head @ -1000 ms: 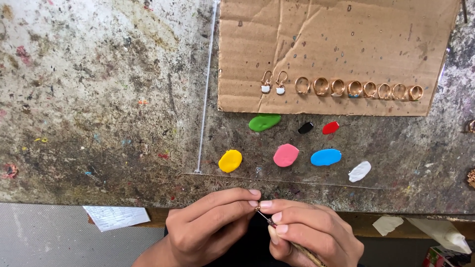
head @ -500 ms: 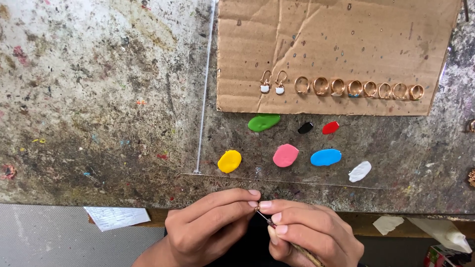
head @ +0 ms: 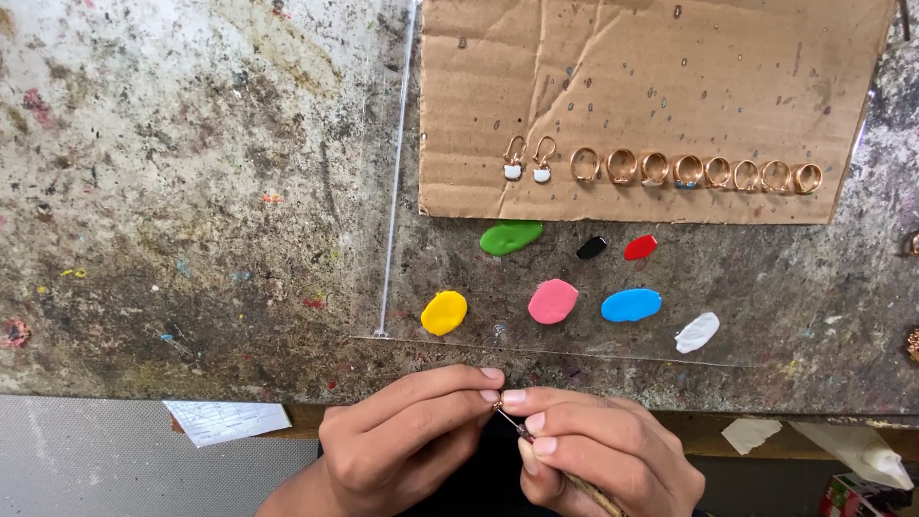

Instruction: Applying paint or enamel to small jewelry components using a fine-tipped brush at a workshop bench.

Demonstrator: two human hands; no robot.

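Observation:
My left hand [head: 402, 440] pinches a tiny copper-coloured piece [head: 498, 406] at its fingertips, just below the table's front edge. My right hand [head: 603, 450] grips a thin brush [head: 560, 464] like a pen, with its tip touching that small piece. Both hands meet fingertip to fingertip. On a clear sheet [head: 402, 124] above them lie blobs of paint: yellow [head: 444, 312], pink [head: 553, 301], blue [head: 632, 304], white [head: 697, 332], green [head: 510, 236], black [head: 592, 247] and red [head: 640, 247].
A cardboard piece [head: 651, 77] at the back holds a row of several copper rings [head: 689, 172] and two earrings with white ends [head: 528, 158]. The table [head: 172, 191] is stained and paint-speckled. A paper slip [head: 228, 419] sticks out under its edge.

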